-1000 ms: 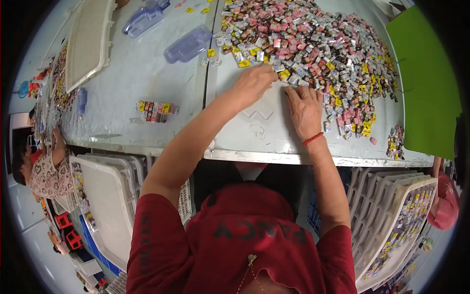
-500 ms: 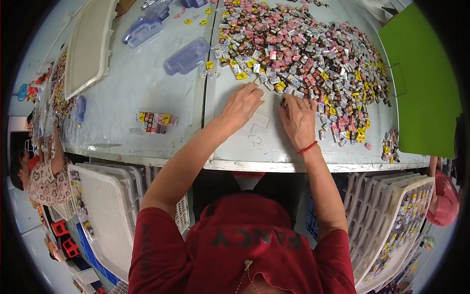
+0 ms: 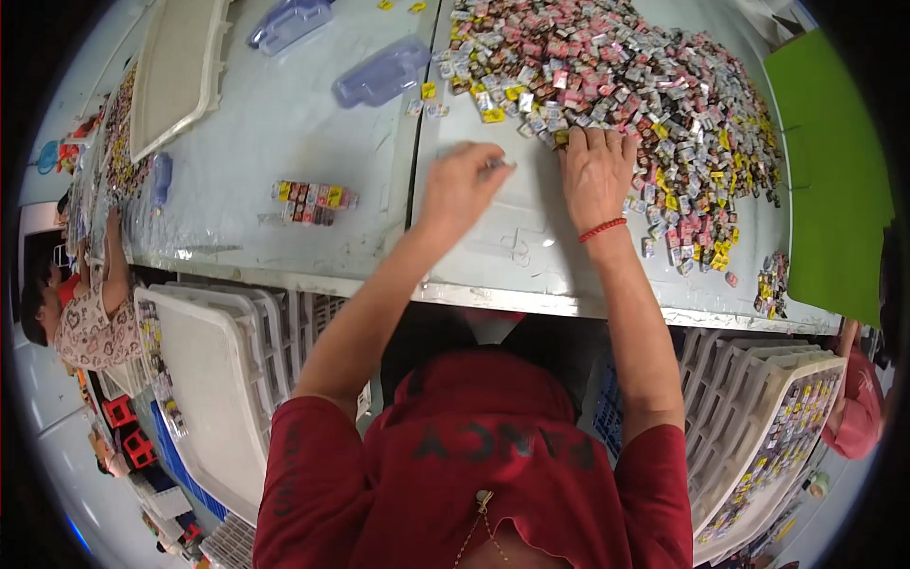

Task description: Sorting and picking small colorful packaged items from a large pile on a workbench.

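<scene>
A wide pile of small wrapped blocks [image 3: 588,71] in pink, brown, white and yellow covers the far right of the table. My left hand [image 3: 460,190], slightly blurred, pinches one small wrapped block [image 3: 494,163] between thumb and fingertips, just short of the pile. At the pile's near edge my right hand [image 3: 595,175], with a red bead bracelet, bends its closed fingers down over the blocks; its fingertips are hidden. Below and between my hands, faint outlines of a clear shaped piece [image 3: 519,243] show on the table. Left of them sits a neat cluster of blocks [image 3: 315,202].
Blue translucent moulded trays [image 3: 384,72] lie beyond my left hand. A white tray [image 3: 175,81] is at far left, a green panel [image 3: 829,180] at right. Stacked white trays [image 3: 204,379] and more filled trays [image 3: 773,446] flank me. Another person [image 3: 90,322] works at left.
My left hand now pinches a small wrapped block. The right hand has reached farther over the pile's near edge. The whole view has shifted slightly.
</scene>
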A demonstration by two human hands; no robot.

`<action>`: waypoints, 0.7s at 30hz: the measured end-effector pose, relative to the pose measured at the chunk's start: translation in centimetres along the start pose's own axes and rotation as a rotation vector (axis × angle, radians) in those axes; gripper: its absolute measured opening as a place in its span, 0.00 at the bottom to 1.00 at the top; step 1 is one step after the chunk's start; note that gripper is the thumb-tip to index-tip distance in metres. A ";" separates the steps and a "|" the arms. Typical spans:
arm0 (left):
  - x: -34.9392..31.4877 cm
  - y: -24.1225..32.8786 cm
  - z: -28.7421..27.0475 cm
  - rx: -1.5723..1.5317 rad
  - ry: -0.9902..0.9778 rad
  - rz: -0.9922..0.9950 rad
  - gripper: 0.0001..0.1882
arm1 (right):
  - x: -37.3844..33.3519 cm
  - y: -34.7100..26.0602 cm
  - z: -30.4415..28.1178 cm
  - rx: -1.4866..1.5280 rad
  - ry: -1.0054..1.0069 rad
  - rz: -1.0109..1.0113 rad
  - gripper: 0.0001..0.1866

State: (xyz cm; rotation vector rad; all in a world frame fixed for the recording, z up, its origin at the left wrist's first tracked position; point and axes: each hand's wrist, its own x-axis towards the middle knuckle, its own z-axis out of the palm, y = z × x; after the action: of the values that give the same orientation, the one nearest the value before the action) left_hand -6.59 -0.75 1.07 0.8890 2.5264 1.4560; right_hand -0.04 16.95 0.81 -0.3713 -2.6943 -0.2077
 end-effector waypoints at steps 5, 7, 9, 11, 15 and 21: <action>-0.8 -1.0 -4.4 -0.081 -0.105 -0.016 0.11 | -1.7 -0.2 -0.5 0.289 0.137 0.002 0.13; -1.4 -1.6 -4.7 0.122 -0.140 0.393 0.09 | -2.9 -0.7 -1.9 0.383 0.111 -0.009 0.14; -2.3 -1.6 -5.0 0.102 -0.174 0.388 0.09 | -4.3 -2.0 -3.6 0.486 0.081 -0.020 0.14; -2.7 -1.8 -5.0 0.074 -0.212 0.395 0.09 | -5.2 -3.6 -5.2 0.709 -0.087 -0.087 0.15; -3.2 -3.2 -4.1 0.151 -0.167 0.484 0.09 | -5.6 -5.8 -3.1 0.732 -0.028 -0.127 0.13; -4.8 -4.2 -2.9 0.096 -0.126 0.396 0.08 | -6.1 -6.9 -1.3 0.738 0.088 -0.028 0.12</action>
State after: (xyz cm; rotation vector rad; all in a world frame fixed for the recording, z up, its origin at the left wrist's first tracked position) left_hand -5.50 -7.09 -1.75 1.5167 2.4404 1.3215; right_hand 3.82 8.74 -1.20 -0.0899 -2.4682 0.7261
